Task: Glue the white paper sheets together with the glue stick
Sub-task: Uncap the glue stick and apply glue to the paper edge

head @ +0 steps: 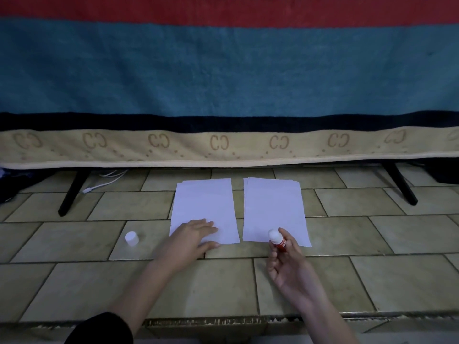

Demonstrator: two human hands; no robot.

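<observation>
striped blanket (223, 70) draped over furniture; black legs (72, 192); white cable (104, 181); tiled floor (372, 281)

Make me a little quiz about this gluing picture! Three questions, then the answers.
1. True or false: the cap is on the glue stick.
2. Which hand holds the glue stick?
A. left
B. right
C. neither
3. Fill in: the left hand rests flat on the left ____.

Key:
1. False. The cap stands on the floor, left of the papers.
2. B. The right hand grips it over the near edge of the right pile.
3. Pile of paper.
</observation>
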